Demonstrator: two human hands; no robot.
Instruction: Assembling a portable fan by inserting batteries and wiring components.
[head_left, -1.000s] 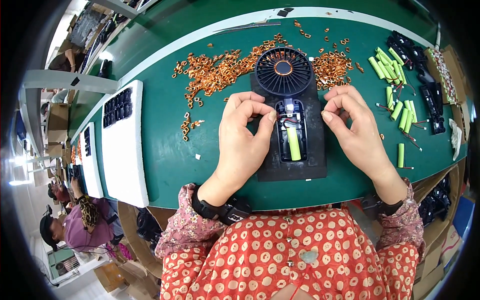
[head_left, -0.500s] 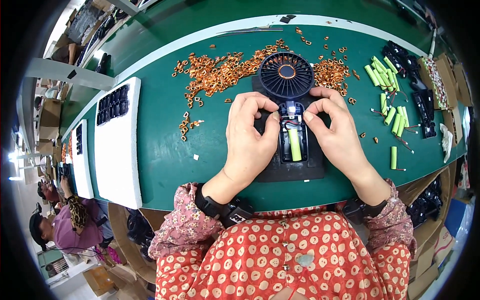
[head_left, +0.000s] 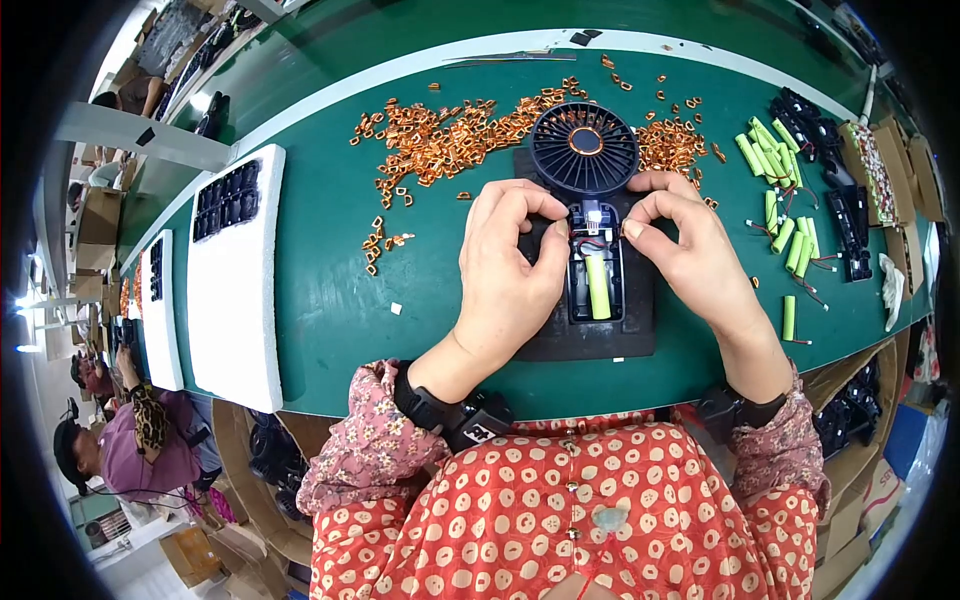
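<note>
A black handheld fan [head_left: 584, 147] lies face up on a dark pad [head_left: 640, 320], its round grille toward the far side. Its handle is open, showing a green cylindrical battery [head_left: 598, 288], thin wires and a small pale part near the neck. My left hand [head_left: 512, 265] is closed at the handle's left edge, thumb and index fingertips gripping it near the neck. Just off the handle's right edge, my right hand [head_left: 690, 250] pinches with thumb and index finger. A small orange fleck shows at those fingertips, too small to make out.
Copper-coloured rings [head_left: 440, 145] lie scattered beyond the fan. Several green batteries [head_left: 770, 155] with wires and black casings [head_left: 850, 225] lie at the right. White foam boards [head_left: 235, 320] with black parts stand left. A co-worker [head_left: 150, 445] sits at far left.
The fan and pad appear slightly further right in the picture. My right fingertips have drawn a little away from the handle's edge; my left hand keeps its place beside it.
</note>
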